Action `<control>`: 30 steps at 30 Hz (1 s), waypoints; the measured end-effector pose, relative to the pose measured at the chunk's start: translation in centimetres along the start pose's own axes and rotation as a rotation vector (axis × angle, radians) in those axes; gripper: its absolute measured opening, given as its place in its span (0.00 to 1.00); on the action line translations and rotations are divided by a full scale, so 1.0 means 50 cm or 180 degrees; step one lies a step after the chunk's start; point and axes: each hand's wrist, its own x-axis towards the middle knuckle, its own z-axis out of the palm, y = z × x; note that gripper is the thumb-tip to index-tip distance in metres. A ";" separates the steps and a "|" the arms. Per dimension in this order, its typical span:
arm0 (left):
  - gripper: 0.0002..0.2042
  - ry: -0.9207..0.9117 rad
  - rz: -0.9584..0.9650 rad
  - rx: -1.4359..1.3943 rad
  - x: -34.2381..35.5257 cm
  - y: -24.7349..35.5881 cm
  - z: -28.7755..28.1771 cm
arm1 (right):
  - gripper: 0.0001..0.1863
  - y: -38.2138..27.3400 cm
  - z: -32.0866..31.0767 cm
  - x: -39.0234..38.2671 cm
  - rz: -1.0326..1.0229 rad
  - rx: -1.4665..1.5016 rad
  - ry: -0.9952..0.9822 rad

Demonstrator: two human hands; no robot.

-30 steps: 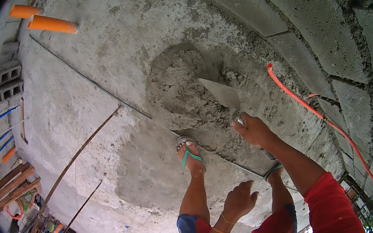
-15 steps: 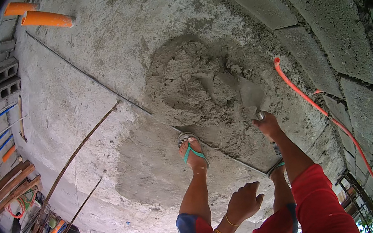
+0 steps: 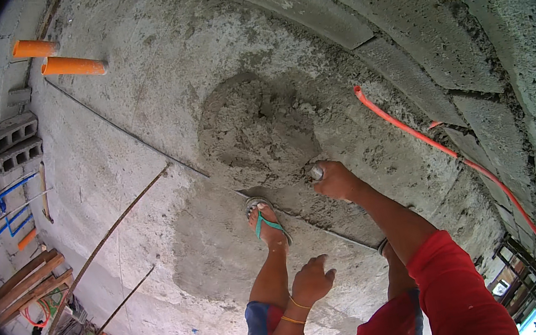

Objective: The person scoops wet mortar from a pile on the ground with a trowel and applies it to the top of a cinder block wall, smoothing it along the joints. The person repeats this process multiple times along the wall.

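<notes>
My right hand [image 3: 337,180] is closed round the handle of a trowel [image 3: 316,172], at the near edge of a heap of wet mortar [image 3: 255,125]. Only the rounded metal end by my fingers shows clearly; I cannot make out the blade against the grey mix. The heap lies on the rough concrete floor, with hollows and lumps across its top. Lower down, my left hand [image 3: 313,280] hangs above the floor beside my leg, its thumb and fingers apart and nothing in it.
My sandalled foot [image 3: 266,222] stands by a thin rod [image 3: 132,128] on the floor. An orange hose [image 3: 414,133] runs along the block wall [image 3: 404,66] at right. Orange pipes [image 3: 73,66], hollow blocks [image 3: 13,131] and wood planks [image 3: 27,283] sit at left.
My right hand has moved left with the trowel, whose blade showed against the mortar before. My left hand has shifted slightly left, and the view has turned a little.
</notes>
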 end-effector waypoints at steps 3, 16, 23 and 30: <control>0.24 -0.0024 -0.0209 -0.0483 -0.059 -0.022 0.034 | 0.25 -0.074 -0.054 -0.194 -0.0150 -0.0247 -0.0142; 0.10 0.0701 0.0353 -0.0237 -0.270 0.198 -0.270 | 0.21 0.002 -0.240 -1.489 -0.0043 0.0023 0.0716; 0.11 0.0108 0.0724 0.2071 -0.302 0.330 -0.290 | 0.28 0.245 -0.235 -2.030 0.1263 0.0409 0.1072; 0.07 0.0764 -0.0204 0.0009 -0.459 0.507 -0.166 | 0.24 0.438 -0.343 -2.374 0.1956 0.1043 0.1616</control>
